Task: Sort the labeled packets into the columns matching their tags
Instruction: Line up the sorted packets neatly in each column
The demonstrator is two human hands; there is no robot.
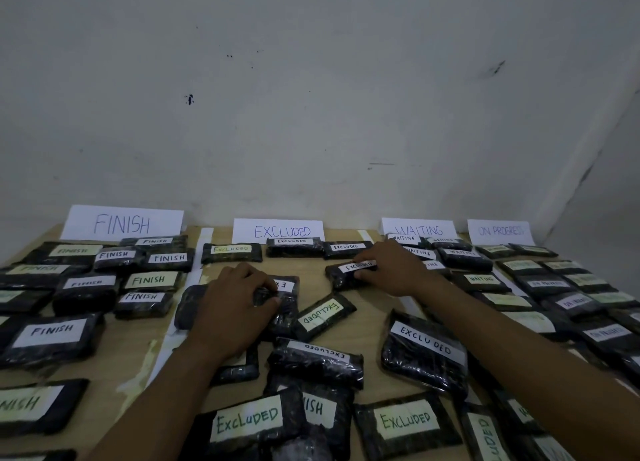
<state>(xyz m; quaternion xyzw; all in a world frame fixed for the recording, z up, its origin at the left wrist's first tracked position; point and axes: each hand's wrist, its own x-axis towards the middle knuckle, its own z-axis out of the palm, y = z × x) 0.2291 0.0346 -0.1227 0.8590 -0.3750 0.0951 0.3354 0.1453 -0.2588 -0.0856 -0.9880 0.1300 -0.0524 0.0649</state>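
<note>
**Handling (our judgement).** The packets are small, dark and wrapped in glossy film, with paper tags taped on top. We expect them to be light, somewhat soft and a little slippery. It looks best to take them across the short sides or at one end, keeping off the tag so it stays readable.

- Left hand (232, 301): fingers curled over a half-tagged packet (282, 308) mid-table and gripping it. Only "EX" of the tag shows.
- Right hand (391, 270): thumb and fingers pinch the right end of a small EXCLUDED packet (343, 275). It lies flat on the table (370, 308), nearer the far edge.

**Containers.** There are no bins. The columns are marked by cards along the far edge and by tape strips (204, 249).

- FINISH card (123, 223): every tag we can read below it says FINISH.
- EXCLUDED card (278, 231): both held packets lie here among other EXCLUDED tags. At the near edge, a stray packet (323, 408) has a tag ending in "ISH", so it probably belongs one column to the left.
- WAITING card (419, 230): WAITING tags where legible; the right forearm hides part of the column.
- ON PROGRESS card (500, 231): the tags are too dim to read with confidence.
</note>
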